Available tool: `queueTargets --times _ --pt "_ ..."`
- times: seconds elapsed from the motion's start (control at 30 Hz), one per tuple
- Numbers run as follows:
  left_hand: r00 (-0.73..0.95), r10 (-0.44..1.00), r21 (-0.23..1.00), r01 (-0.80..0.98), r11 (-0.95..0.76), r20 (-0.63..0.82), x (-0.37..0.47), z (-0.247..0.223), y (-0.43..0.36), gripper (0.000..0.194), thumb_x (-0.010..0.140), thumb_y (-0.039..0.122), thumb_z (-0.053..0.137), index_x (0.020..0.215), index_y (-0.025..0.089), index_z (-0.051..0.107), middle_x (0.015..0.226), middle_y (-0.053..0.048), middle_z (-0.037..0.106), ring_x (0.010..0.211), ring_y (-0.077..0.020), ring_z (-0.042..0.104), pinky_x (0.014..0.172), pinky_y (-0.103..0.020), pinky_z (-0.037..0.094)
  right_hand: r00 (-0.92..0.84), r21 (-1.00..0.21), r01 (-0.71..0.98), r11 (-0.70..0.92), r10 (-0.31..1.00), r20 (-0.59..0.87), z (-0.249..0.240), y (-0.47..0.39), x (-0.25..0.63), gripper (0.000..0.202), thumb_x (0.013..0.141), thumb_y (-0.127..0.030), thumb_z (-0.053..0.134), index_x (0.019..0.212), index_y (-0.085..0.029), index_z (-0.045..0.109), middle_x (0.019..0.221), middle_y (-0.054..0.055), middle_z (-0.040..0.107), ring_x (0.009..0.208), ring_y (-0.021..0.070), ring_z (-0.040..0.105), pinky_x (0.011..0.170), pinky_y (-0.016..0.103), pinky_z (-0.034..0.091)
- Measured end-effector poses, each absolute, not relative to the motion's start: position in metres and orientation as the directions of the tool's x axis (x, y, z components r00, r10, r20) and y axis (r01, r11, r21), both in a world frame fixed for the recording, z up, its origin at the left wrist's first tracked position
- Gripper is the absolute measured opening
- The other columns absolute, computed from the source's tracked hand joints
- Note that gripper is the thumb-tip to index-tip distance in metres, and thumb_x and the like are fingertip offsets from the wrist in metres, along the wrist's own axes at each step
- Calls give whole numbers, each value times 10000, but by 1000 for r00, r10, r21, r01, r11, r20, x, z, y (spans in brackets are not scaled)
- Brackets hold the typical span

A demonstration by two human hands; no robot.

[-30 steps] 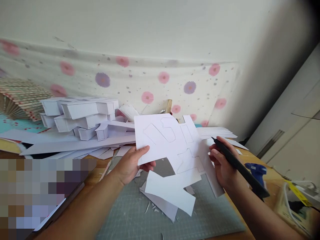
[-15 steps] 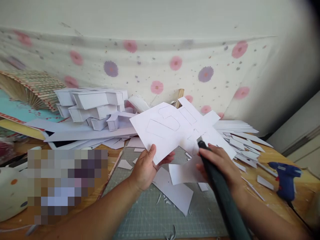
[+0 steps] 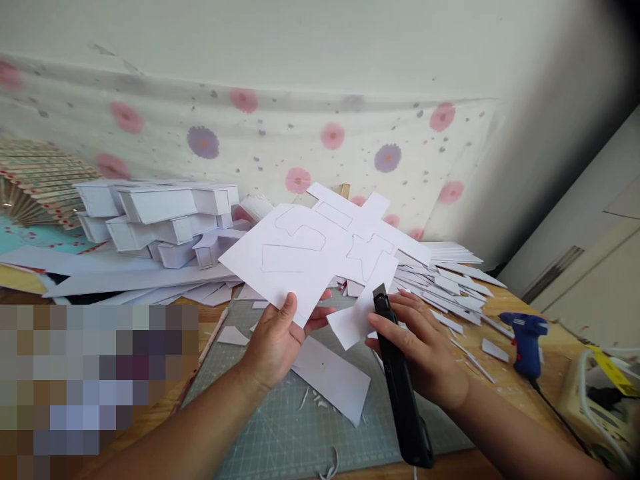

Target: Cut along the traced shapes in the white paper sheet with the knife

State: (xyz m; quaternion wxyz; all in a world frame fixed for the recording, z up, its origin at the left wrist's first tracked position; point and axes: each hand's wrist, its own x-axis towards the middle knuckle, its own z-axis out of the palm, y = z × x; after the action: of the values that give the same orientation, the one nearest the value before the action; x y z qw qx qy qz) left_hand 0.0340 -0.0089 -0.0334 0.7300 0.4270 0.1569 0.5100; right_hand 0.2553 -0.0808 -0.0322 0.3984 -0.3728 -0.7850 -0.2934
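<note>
Left hand (image 3: pixel 273 343) holds a white card sheet (image 3: pixel 310 257) by its near corner, thumb on top, fingers beneath; sheet raised above the green cutting mat (image 3: pixel 300 427), tilted toward the camera. Right hand (image 3: pixel 417 353) closed in a grip round a black utility knife (image 3: pixel 400 380), its tip up against the sheet's lower right edge. Sheet carries several pencilled outlines, and most look uncut: the drawn shapes sit whole inside the card. Its right and far edges are already notched and stepped, so some pieces appear to have been taken out. A loose offcut (image 3: pixel 333 377) lies on the mat under the hands, with small slivers around it. Behind on the table (image 3: pixel 505 380), a pile of folded white card boxes (image 3: pixel 160 223) and long strips (image 3: pixel 445 283) fanned out to the right, which I read as finished or prepared parts. Blue glue gun (image 3: pixel 525 333) rests apart at the right, untouched. Judgement: cutting is partway; the outlined shapes remain.
</note>
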Motion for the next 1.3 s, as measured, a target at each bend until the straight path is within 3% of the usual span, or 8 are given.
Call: queueTargets --times 0.2,0.37,0.5,0.7,0.9,1.1,1.17,1.3 --pt "479 858 774 -609 173 186 31 -33 -11 285 851 310 664 1110 191 654 1070 -107 722 870 -250 699 821 -392 539 -461 213 793 571 335 822 -31 -82 253 328 843 -175 678 1164 -220 627 1126 115 647 1138 273 594 983 523 460" --pt "545 823 792 -569 222 160 27 -30 -12 309 784 252 658 1076 159 701 1005 -105 740 821 -239 692 806 -370 536 -567 278 738 615 341 750 -24 -87 251 278 923 -150 537 1163 -246 640 1165 101 658 1256 264 524 1021 507 435" --pt "619 766 824 -517 231 174 24 -31 -11 311 734 264 649 1003 133 734 833 -118 751 824 -243 677 782 -340 528 -606 293 697 654 319 728 -18 -90 249 272 949 -162 489 1136 -255 662 1081 84 687 1212 241 562 1005 479 455" --pt "659 726 821 -515 246 196 23 -38 -3 302 730 215 603 987 147 747 871 -110 759 856 -245 691 810 -339 524 -615 271 653 708 285 735 -16 -92 239 229 948 -185 516 1099 -234 681 988 80 702 1086 218 633 945 426 518" --pt "700 672 793 -542 279 242 20 -45 0 358 738 202 594 1066 151 727 968 -101 751 950 -230 673 912 -338 483 -642 278 641 715 302 704 -16 -92 233 224 939 -178 536 1077 -242 700 982 75 707 1148 247 606 955 442 521" --pt "806 513 831 -481 279 294 13 -40 12 658 636 266 749 1275 223 595 1338 -115 578 1298 -386 436 1025 -512 375 -601 201 594 779 265 754 -4 -96 224 217 965 -194 493 1035 -209 698 943 72 681 1059 191 622 943 362 527" --pt "789 562 853 -453 260 248 16 -41 14 627 649 225 766 1255 221 607 1328 -122 585 1292 -371 449 1039 -511 359 -583 160 567 808 256 771 0 -98 221 212 965 -190 491 1036 -189 690 936 80 664 1057 194 610 933 360 529" --pt "654 741 859 -457 230 150 31 -51 7 323 724 217 771 1039 188 705 1129 -81 693 1118 -270 592 989 -386 415 -572 88 501 861 254 780 -2 -98 212 192 951 -174 512 1044 -161 680 908 96 633 1018 209 597 875 375 538"
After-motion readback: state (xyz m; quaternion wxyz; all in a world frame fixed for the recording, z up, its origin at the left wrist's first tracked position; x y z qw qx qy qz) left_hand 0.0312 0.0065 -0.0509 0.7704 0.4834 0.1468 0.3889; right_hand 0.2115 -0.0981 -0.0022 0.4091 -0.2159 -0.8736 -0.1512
